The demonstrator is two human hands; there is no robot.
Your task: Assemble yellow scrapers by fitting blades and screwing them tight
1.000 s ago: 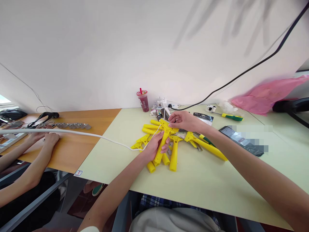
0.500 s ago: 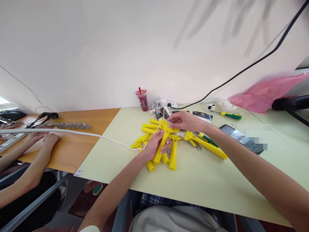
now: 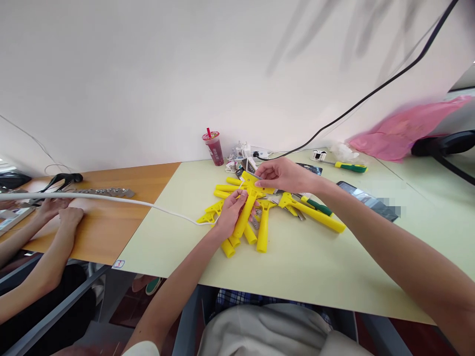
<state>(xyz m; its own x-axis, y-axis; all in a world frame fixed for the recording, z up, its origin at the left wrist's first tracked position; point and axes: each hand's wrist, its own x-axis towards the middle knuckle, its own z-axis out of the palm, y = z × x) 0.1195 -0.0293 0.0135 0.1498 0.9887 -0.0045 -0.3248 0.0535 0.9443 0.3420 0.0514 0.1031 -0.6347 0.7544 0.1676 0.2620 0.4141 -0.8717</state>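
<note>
Taking the drink cup [image 3: 214, 149] as the landmark, the left hand [image 3: 230, 213], fingers curled closed, grips the handle of a yellow scraper-like tool [image 3: 245, 210] in front of the cup and to its right, while the right hand [image 3: 280, 175], fingers bent and partly closed, pinches at the tool's wide head. Loose yellow tools [image 3: 263, 230] lie on the table [image 3: 178, 247] around the hands, nearer the wearer than the cup, and a green-and-yellow screwdriver [image 3: 351, 167] rests well to the cup's right.
</note>
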